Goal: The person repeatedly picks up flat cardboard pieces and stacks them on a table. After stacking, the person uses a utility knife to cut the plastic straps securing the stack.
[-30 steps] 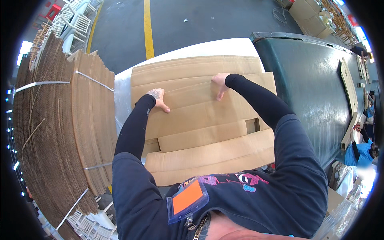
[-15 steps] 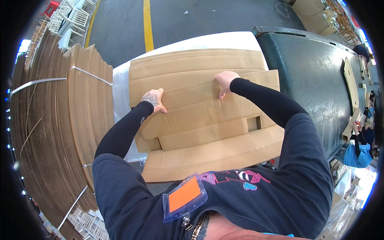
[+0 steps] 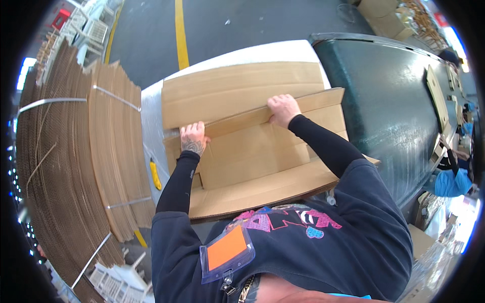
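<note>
A brown cardboard box (image 3: 247,156) lies partly unfolded on the white-covered table (image 3: 288,52), with its near flap (image 3: 262,189) spread toward my body. Its far flap (image 3: 237,119) is raised at an angle along a crease. My left hand (image 3: 193,137) has its fingers bent over that flap's top edge near the left end. Farther right, my right hand (image 3: 284,109) grips the same edge, fingers over the far side and thumb on the near side. Beyond the box lies another flat cardboard piece (image 3: 242,83).
A tall stack of strapped cardboard (image 3: 113,151) stands close on the left. A yellow utility knife (image 3: 155,174) lies between it and the box. A dark green-topped table (image 3: 374,96) adjoins on the right, where a person in blue (image 3: 453,182) handles cardboard.
The far flap has come up from nearly flat to a raised angle. Both hands have shifted onto its edge and closed over it. The yellow knife has come into view.
</note>
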`<state>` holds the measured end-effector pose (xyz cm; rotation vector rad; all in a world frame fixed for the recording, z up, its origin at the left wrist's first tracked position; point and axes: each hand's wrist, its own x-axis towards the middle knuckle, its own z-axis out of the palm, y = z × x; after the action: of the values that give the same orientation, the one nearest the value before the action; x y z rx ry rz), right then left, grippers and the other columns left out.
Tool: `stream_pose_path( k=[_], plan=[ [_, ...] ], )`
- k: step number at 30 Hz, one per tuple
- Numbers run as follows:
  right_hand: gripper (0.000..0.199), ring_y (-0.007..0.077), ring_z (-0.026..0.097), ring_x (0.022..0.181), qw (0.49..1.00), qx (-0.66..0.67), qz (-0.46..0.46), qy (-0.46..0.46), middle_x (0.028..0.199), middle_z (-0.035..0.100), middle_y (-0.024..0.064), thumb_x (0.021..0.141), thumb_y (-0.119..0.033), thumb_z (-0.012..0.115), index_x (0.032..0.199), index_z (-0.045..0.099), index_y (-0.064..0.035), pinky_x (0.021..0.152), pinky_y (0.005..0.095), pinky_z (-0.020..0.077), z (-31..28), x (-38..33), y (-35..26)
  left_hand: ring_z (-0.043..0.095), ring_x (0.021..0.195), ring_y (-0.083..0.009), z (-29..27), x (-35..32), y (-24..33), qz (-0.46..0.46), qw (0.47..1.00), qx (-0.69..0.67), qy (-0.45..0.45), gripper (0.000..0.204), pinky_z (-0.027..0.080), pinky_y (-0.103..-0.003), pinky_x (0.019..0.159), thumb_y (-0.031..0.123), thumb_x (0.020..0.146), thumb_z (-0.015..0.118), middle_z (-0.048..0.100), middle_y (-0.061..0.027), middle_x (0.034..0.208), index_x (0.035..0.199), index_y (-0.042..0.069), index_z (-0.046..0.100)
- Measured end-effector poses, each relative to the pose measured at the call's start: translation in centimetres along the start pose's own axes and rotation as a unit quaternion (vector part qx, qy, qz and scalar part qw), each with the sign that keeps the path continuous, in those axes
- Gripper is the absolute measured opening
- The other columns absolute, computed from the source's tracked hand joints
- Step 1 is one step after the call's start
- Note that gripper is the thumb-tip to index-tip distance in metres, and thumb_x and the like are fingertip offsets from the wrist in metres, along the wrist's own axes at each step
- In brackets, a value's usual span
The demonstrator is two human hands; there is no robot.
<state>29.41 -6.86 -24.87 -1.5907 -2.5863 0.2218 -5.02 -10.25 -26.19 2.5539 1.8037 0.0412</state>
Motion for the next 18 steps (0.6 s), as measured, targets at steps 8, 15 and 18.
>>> stream_pose_path(
  k=[8,15,18],
  plan=[
    [0.057,0.0307,0.070,0.089,0.979,-0.001,0.173,-0.111,0.091,0.073,0.0136,0.082,-0.061,0.063,0.097,0.074,-0.0079,0.079,0.0422,0.0548,-15.2,-1.5,8.7,0.037,0.141,-0.0332,-8.8,1.4,-0.2,-0.043,0.983,-0.077,0.160,0.098,0.024,-0.051,0.117,0.047,0.066,0.086,0.042,-0.0168,0.149,0.144,0.008,0.041],
    [0.071,0.0242,0.067,0.088,0.815,0.187,0.506,0.211,0.097,0.073,0.0152,0.087,-0.063,0.061,0.108,0.070,0.0048,0.080,0.0371,0.0506,-23.5,-30.9,35.3,0.053,0.126,-0.0354,-11.5,-3.6,-5.1,-0.340,0.892,-0.219,0.201,0.073,0.043,-0.045,0.104,0.043,0.079,0.079,0.055,-0.0228,0.135,0.133,0.003,0.051],
    [0.096,0.0292,0.066,0.100,0.693,0.121,0.682,0.199,0.105,0.071,0.0208,0.076,-0.079,0.059,0.109,0.068,0.0112,0.089,0.0392,0.0485,-22.0,-39.6,40.7,0.055,0.121,-0.0359,-11.5,-14.0,-0.5,-0.546,0.820,-0.156,0.066,0.077,0.044,-0.044,0.102,0.048,0.074,0.081,0.057,-0.0232,0.131,0.129,0.002,0.053]
  ],
)
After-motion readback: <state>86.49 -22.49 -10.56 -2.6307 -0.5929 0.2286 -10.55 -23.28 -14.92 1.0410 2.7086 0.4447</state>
